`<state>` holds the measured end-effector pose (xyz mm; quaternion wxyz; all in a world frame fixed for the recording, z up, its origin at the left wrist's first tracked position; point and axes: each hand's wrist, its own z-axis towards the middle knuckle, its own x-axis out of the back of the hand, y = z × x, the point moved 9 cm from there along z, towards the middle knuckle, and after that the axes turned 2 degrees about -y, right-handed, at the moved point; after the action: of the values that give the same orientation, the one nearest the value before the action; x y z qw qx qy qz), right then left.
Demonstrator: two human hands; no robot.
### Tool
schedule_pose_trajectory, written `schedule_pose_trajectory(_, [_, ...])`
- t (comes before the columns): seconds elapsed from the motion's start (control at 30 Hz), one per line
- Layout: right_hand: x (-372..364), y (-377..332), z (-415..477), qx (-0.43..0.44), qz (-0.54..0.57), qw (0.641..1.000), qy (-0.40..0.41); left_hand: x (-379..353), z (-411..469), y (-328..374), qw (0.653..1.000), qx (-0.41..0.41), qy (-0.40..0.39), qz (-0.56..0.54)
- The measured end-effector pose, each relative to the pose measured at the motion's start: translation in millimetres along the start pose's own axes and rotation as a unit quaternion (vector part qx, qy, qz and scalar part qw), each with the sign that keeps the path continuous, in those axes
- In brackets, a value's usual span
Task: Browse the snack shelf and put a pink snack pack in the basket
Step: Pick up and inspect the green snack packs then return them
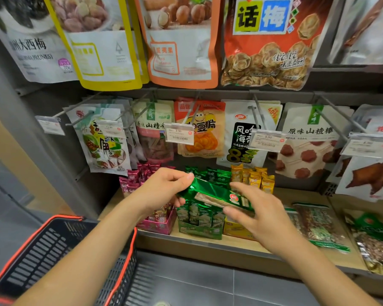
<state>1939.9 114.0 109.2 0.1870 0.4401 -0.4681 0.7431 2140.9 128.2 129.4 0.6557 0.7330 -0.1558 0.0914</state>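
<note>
Both hands hold one green snack pack (210, 193) above the shelf. My left hand (164, 191) pinches its left end; my right hand (259, 210) grips its right end with thumb beneath. Behind my left hand stands a pink display box (155, 225) filled with pink snack packs (139, 176). The black basket with an orange rim (53, 248) hangs at the lower left, under my left forearm, and its visible part holds nothing.
A green box (199, 224) and a yellow box (252, 177) of packs stand beside the pink one on the wooden shelf (230, 241). Flat nut bags (318, 226) lie to the right. Snack bags (199, 129) on metal pegs with price tags hang above.
</note>
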Motion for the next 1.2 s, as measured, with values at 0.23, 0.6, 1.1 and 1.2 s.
schedule_pose_trajectory(0.23, [-9.9, -11.8, -3.4, 0.052, 0.005, 0.999, -0.008, -6.0, 2.9, -4.7, 0.995, 0.014, 0.000, -0.096])
schedule_pose_trajectory(0.6, [-20.7, -17.7, -4.8, 0.060, 0.231, 0.967, -0.087, 3.1, -0.4, 10.6, 0.991, -0.064, 0.007, -0.119])
schedule_pose_trajectory(1.1, [-22.2, -25.1, -7.9, 0.005, 0.360, 0.908, -0.214, 15.4, 4.3, -9.1, 0.985, -0.002, -0.009, -0.171])
schedule_pose_trajectory(1.2, [-24.4, -23.0, -9.1, -0.012, 0.401, 0.886, -0.232, 14.4, 4.6, -6.7, 0.989, -0.006, 0.009, -0.147])
